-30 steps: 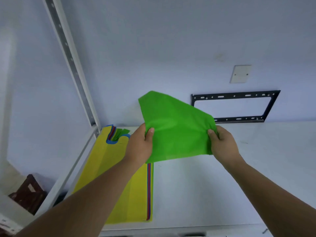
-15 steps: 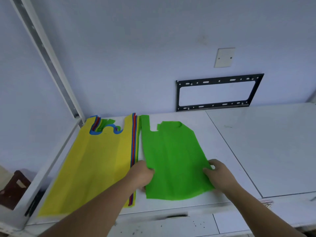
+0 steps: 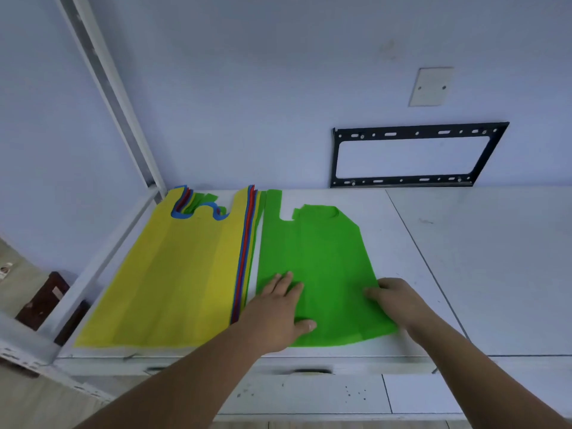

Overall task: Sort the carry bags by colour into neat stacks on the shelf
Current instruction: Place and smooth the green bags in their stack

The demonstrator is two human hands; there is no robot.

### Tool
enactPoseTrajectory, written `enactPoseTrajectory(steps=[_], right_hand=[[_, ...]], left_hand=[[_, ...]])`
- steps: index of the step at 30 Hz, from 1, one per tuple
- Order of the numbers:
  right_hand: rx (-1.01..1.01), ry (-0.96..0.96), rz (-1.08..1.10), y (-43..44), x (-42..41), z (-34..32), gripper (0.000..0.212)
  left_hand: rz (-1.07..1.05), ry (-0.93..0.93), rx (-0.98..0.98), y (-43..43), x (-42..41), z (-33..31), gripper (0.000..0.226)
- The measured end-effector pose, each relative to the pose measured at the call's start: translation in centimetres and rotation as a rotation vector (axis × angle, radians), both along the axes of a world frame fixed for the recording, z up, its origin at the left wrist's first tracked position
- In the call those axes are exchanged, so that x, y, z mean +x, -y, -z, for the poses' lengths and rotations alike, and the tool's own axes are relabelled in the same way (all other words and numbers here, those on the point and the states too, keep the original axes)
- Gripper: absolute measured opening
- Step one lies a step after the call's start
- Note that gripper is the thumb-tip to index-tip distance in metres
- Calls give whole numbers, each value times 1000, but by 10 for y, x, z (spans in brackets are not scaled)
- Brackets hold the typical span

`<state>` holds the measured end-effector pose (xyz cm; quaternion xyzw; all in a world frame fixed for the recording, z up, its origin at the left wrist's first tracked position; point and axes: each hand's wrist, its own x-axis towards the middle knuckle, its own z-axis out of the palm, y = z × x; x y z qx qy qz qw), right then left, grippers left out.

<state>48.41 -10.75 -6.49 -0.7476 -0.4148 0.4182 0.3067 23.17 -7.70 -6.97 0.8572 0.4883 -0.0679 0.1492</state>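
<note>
A green carry bag (image 3: 318,258) lies flat on the white shelf (image 3: 464,274), its handles toward the wall. My left hand (image 3: 278,314) rests palm down on the bag's near left part, fingers spread. My right hand (image 3: 393,301) presses flat on its near right edge. Just left of it lies a mixed stack of bags with a yellow bag (image 3: 173,274) on top; blue, red and green edges (image 3: 244,258) show along its right side and at the handle cut-out.
A grey shelf upright (image 3: 111,94) rises at the left corner. A black metal bracket (image 3: 411,154) and a white cover plate (image 3: 430,86) are on the back wall. Bare shelf surface stretches to the right. Brown objects (image 3: 43,301) sit on the floor below left.
The green bag was held up in both hands, then laid down on the shelf beside the yellow stack. Both hands have released its edge and now lie flat on it.
</note>
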Motion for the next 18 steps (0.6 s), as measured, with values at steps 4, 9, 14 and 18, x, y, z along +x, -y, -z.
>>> enactPoseTrajectory(steps=[4,9,14,18], right_hand=[[129,-234,149,-31,4,-4,35],[100,-416,80,-109,16,-17,27],[98,-482,22,-173,18,-39,30],[288,-589,95,-198,23,-63,28]], left_hand=[[1,1,0,-3,0,1,93],[8,6,13,-1,-1,3,92],[-8,4,3,0,-2,7,92],[-17,17,-4,-2,-2,8,92]])
